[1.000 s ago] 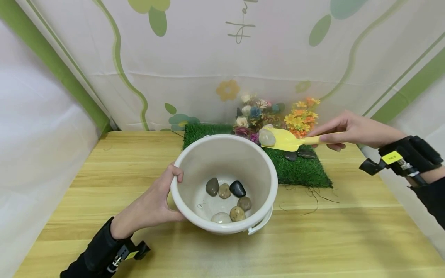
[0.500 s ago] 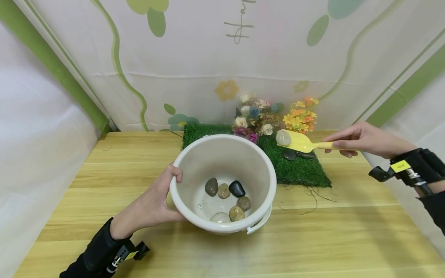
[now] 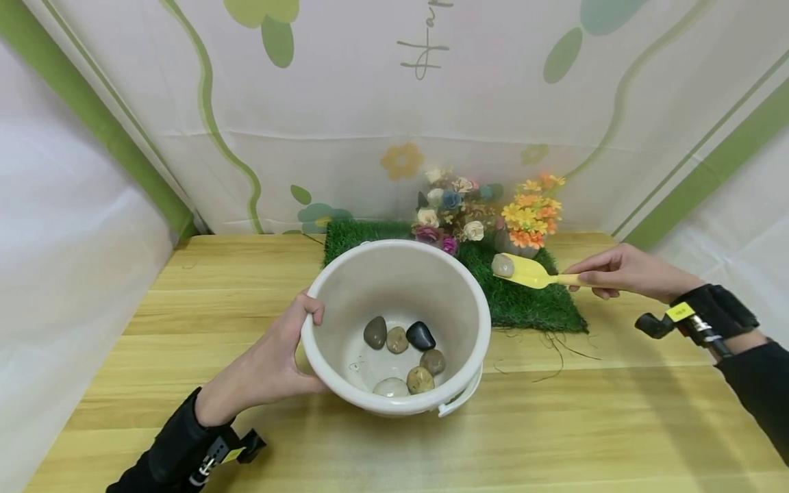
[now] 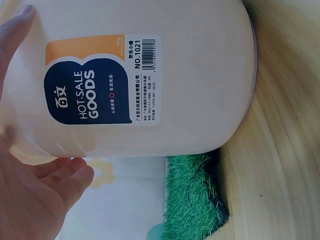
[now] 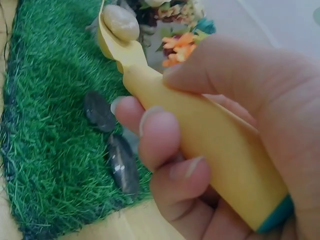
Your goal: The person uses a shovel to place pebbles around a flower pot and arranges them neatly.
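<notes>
My left hand [image 3: 271, 356] grips the rim of a white bucket [image 3: 397, 274] on its left side, and the bucket tilts toward me. On its floor lie several smooth stones, among them a black stone [image 3: 422, 335], a grey-brown stone [image 3: 374, 333] and a tan stone [image 3: 420, 378]. My right hand [image 3: 631, 274] holds a small yellow toy shovel [image 3: 531, 274] by the handle, to the right of the bucket. A pale stone [image 3: 503, 266] rests on the shovel's blade, over the artificial grass mat [image 3: 536, 311]. Two dark stones [image 5: 99, 111] lie on the mat below the shovel.
Behind the bucket, a bunch of mixed artificial flowers [image 3: 451, 209] and a pot of orange-yellow flowers [image 3: 531, 212] stand at the mat's back. A printed curtain [image 3: 345, 89] closes off the far side of the wooden table [image 3: 203, 301]. The bucket's white handle [image 3: 462, 397] hangs at its front right.
My right hand has carried the shovel and pale stone rightward from the bucket's far rim, then down and nearer over the mat. My left hand and the bucket have stayed put.
</notes>
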A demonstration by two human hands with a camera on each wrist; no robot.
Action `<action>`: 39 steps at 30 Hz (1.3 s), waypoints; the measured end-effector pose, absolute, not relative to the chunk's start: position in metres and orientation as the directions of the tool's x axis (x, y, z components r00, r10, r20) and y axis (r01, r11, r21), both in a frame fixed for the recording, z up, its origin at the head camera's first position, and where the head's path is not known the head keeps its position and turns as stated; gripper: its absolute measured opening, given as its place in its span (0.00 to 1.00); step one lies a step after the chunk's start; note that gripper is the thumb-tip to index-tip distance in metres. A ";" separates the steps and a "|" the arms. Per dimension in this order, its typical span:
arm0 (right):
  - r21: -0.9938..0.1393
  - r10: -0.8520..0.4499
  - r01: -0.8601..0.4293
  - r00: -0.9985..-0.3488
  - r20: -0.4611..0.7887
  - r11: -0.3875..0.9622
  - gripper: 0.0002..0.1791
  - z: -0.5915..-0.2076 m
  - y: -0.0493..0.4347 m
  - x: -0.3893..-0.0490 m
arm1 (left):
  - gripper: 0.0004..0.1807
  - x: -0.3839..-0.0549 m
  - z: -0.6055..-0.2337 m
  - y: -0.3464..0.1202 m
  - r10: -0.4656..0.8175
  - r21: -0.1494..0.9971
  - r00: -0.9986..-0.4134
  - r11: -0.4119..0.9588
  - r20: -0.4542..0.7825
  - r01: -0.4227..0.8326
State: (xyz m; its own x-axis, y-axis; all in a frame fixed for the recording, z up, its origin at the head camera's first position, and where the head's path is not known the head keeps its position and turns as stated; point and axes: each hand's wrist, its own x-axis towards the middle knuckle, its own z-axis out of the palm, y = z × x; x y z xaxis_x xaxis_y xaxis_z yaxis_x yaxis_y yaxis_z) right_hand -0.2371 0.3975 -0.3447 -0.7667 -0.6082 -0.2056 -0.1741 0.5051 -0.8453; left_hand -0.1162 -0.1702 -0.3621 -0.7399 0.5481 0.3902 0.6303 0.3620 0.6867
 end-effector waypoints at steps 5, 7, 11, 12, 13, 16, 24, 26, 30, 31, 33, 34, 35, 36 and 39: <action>-0.817 -0.557 -0.139 -0.793 -0.248 0.560 0.19 -0.359 0.399 -0.244 | 0.41 -0.116 -0.361 -0.170 0.551 0.692 -0.744 0.366 0.378 0.622; -0.804 -0.535 -0.133 -0.806 -0.252 0.580 0.19 -0.364 0.400 -0.246 | 0.41 -0.116 -0.362 -0.170 0.547 0.689 -0.740 0.360 0.390 0.629; -0.778 -0.513 -0.154 -0.825 -0.239 0.609 0.19 -0.370 0.401 -0.248 | 0.41 -0.118 -0.363 -0.170 0.546 0.679 -0.727 0.345 0.416 0.648; -0.772 -0.509 -0.158 -0.828 -0.237 0.616 0.19 -0.370 0.400 -0.248 | 0.41 -0.118 -0.363 -0.170 0.545 0.678 -0.724 0.341 0.422 0.652; -0.766 -0.504 -0.160 -0.831 -0.237 0.623 0.19 -0.371 0.400 -0.248 | 0.41 -0.118 -0.363 -0.170 0.546 0.677 -0.723 0.340 0.423 0.653; -0.759 -0.497 -0.162 -0.835 -0.235 0.631 0.19 -0.371 0.398 -0.249 | 0.41 -0.117 -0.362 -0.170 0.550 0.678 -0.726 0.347 0.413 0.648; -0.745 -0.481 -0.157 -0.843 -0.240 0.648 0.20 -0.369 0.391 -0.251 | 0.41 -0.117 -0.362 -0.170 0.550 0.683 -0.732 0.352 0.403 0.640; -0.740 -0.473 -0.147 -0.844 -0.252 0.656 0.21 -0.367 0.389 -0.250 | 0.41 -0.117 -0.363 -0.170 0.545 0.683 -0.730 0.345 0.412 0.643; -0.719 -0.455 -0.139 -0.850 -0.266 0.681 0.21 -0.362 0.384 -0.250 | 0.41 -0.118 -0.364 -0.170 0.544 0.681 -0.727 0.342 0.419 0.648; -0.712 -0.450 -0.138 -0.852 -0.269 0.688 0.21 -0.361 0.383 -0.250 | 0.41 -0.118 -0.364 -0.170 0.544 0.681 -0.727 0.341 0.419 0.648; -0.702 -0.445 -0.140 -0.853 -0.273 0.698 0.20 -0.360 0.382 -0.251 | 0.41 -0.118 -0.364 -0.170 0.545 0.681 -0.727 0.341 0.418 0.648; -0.701 -0.449 -0.143 -0.851 -0.274 0.699 0.20 -0.360 0.382 -0.252 | 0.41 -0.118 -0.364 -0.170 0.544 0.682 -0.729 0.343 0.417 0.646; -0.702 -0.454 -0.146 -0.847 -0.275 0.697 0.20 -0.360 0.383 -0.252 | 0.41 -0.117 -0.364 -0.170 0.544 0.682 -0.729 0.343 0.416 0.646; -0.705 -0.458 -0.149 -0.847 -0.272 0.694 0.20 -0.360 0.384 -0.253 | 0.41 -0.117 -0.364 -0.170 0.544 0.682 -0.729 0.344 0.415 0.645; -0.725 -0.480 -0.160 -0.838 -0.259 0.670 0.20 -0.361 0.387 -0.252 | 0.41 -0.117 -0.363 -0.170 0.544 0.685 -0.731 0.343 0.412 0.642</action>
State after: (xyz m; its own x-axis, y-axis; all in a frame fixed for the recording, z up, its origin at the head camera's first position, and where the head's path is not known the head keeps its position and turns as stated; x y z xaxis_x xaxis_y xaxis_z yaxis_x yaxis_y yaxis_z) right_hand -0.2524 0.3874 -0.3606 -0.8380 -0.4802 -0.2591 -0.1597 0.6699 -0.7250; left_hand -0.1170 -0.1699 -0.3632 -0.7306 0.5443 0.4123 0.6423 0.3430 0.6854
